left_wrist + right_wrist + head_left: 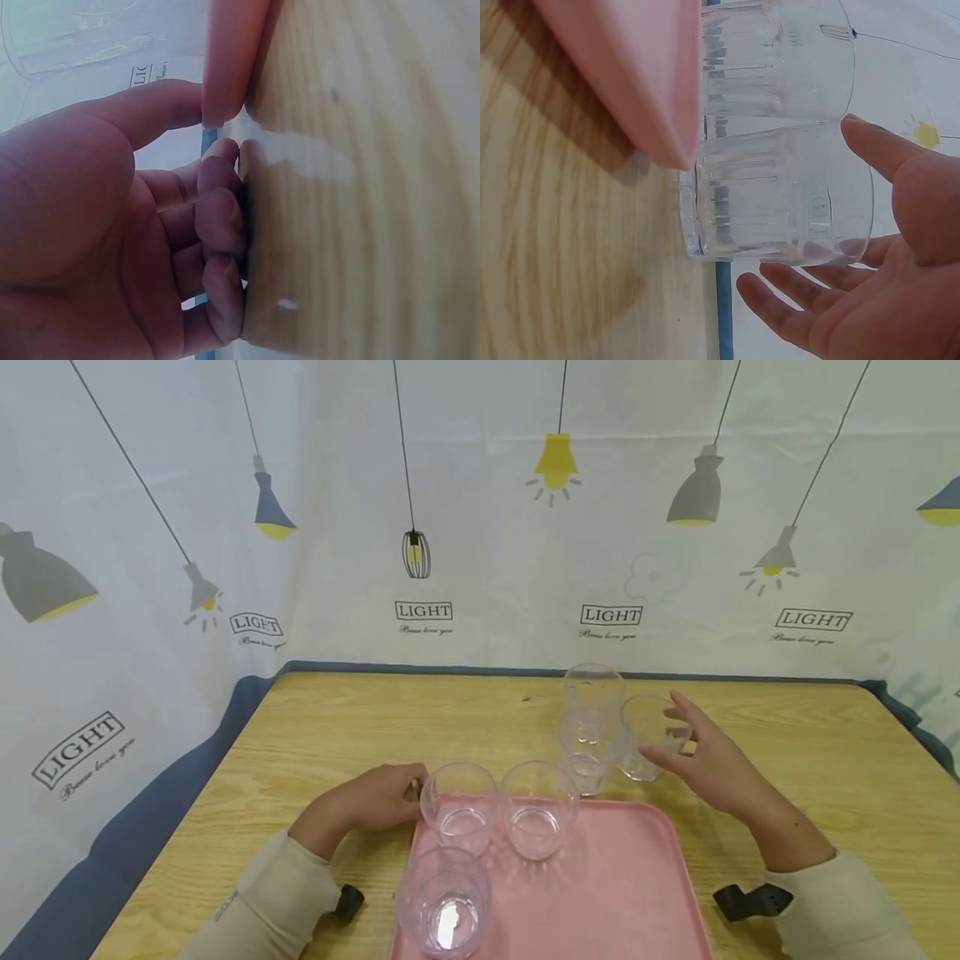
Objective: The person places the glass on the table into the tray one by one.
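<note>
My left hand (pixel 386 797) is at the back left corner of a pink tray (pixel 600 868). In the left wrist view its thumb touches the tray's edge, and its loosely bent fingers (pixel 221 217) rest on the tabletop. Behind the tray, my right hand (pixel 716 760) holds a clear plastic cup (pixel 637 727), thumb on the near side and some fingers round the far side. That cup (pixel 757 195) is upright; the right wrist view shows the outer fingers spread beside it. Left of it are another clear cup (pixel 581 743) and a clear cup (pixel 592 685) farther back.
On the tray's left part stand a front clear cup (pixel 442 902), a back left cup (pixel 459 806) and a cup (pixel 538 810) beside it. The wooden table (pixel 360 718) ends at a printed curtain (pixel 487 527) behind and at the sides.
</note>
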{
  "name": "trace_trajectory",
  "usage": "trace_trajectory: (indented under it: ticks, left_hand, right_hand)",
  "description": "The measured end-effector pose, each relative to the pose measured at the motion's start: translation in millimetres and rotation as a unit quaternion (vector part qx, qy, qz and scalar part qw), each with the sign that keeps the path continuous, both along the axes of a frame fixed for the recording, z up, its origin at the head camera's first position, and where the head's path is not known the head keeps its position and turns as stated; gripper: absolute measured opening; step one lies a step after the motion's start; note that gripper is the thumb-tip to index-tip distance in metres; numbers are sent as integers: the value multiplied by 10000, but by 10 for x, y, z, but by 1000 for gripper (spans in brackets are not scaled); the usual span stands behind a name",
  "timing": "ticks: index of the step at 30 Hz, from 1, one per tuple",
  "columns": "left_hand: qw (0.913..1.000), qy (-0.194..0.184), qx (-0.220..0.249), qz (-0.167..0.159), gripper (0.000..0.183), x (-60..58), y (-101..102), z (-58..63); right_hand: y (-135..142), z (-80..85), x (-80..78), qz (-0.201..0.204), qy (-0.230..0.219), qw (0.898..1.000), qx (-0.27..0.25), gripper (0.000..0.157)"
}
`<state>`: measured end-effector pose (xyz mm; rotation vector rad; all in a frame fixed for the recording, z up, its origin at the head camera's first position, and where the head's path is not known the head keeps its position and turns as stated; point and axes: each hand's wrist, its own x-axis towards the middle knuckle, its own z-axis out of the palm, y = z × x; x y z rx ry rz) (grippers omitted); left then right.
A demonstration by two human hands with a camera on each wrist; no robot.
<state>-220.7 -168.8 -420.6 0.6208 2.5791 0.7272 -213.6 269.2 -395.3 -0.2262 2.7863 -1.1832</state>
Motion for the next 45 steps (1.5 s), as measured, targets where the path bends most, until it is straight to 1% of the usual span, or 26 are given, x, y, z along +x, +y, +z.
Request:
trace_trajectory:
  ticks: [10,13,19,22,27,31,34,38,42,45]
  left_hand:
    - [10000,-31,5,17,16,35,-18,7]
    - [10000,-1,10,-5,16,28,-20,-1]
    - [10000,27,14,-46,15,11,-21,-17]
    - [10000,38,2,-54,14,7,-24,-23]
    - [10000,-20,36,-34,14,18,-28,-18]
    - [10000,-26,22,-23,14,27,-26,-15]
    - [10000,-1,-9,-33,14,29,-22,-14]
    - [10000,5,-37,-44,15,30,-13,0]
    - [10000,18,-67,-47,15,29,-3,16]
    - [10000,32,-68,-56,15,32,0,29]
  right_hand:
    - [0,11,29,-32,-82,9998,164,104]
    - [12,16,34,-43,-95,9998,177,105]
    - [36,19,53,-46,46,9998,173,106]
    - [38,25,56,-24,94,9998,173,104]
    - [29,49,55,-9,38,9998,193,97]
    - [14,74,66,-59,-45,9999,145,99]
    - [12,109,99,-132,-103,9996,247,102]
    - [7,184,162,-148,-61,9989,441,102]
    - [-22,268,228,7,33,9988,487,101]
    - [-61,336,283,233,57,9987,451,98]
